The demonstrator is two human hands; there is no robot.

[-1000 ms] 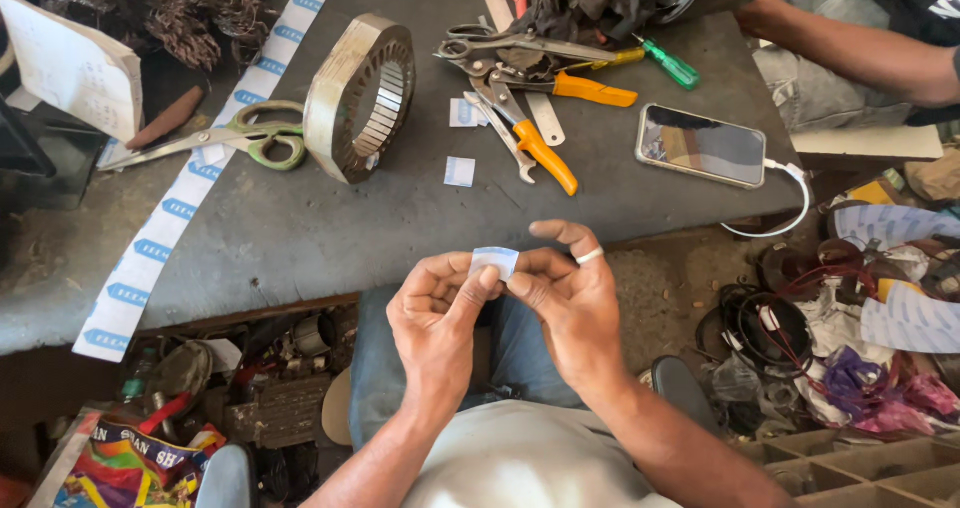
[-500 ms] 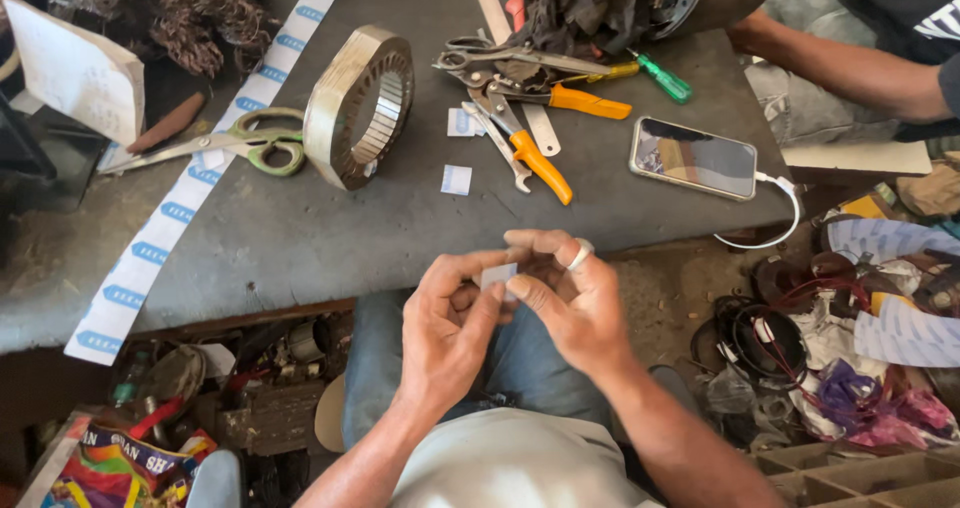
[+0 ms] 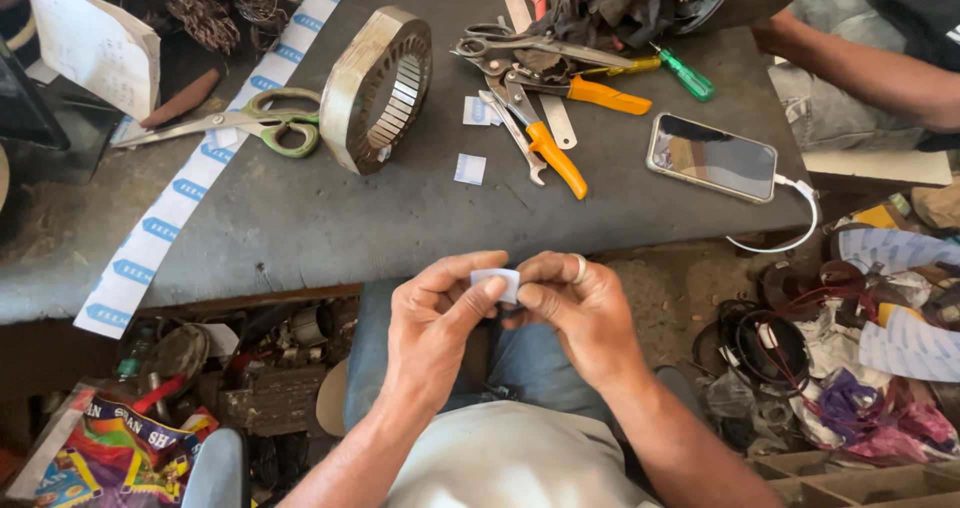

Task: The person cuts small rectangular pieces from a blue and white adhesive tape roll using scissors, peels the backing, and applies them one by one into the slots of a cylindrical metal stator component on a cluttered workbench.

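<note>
My left hand (image 3: 435, 323) and my right hand (image 3: 575, 308) meet in front of my lap, just below the near edge of the grey workbench (image 3: 300, 218). Both pinch one small white paper slip (image 3: 497, 280) between thumbs and fingers. A ring sits on my right hand. On the bench above lie a round metal stator core (image 3: 378, 88) standing on its edge, two more small paper slips (image 3: 470, 168), and a long white paper strip (image 3: 200, 158) with blue marks running diagonally.
Green-handled scissors (image 3: 265, 128), orange-handled pliers (image 3: 545, 143), more pliers and a green screwdriver (image 3: 685, 73) lie on the bench. A phone (image 3: 712, 156) on a white cable rests at the right. Another person's arm (image 3: 860, 63) reaches in top right. Clutter covers the floor.
My hands stay together on the paper slip and have worked it between the fingers; the slip now shows more between the thumbs. The view has shifted slightly.
</note>
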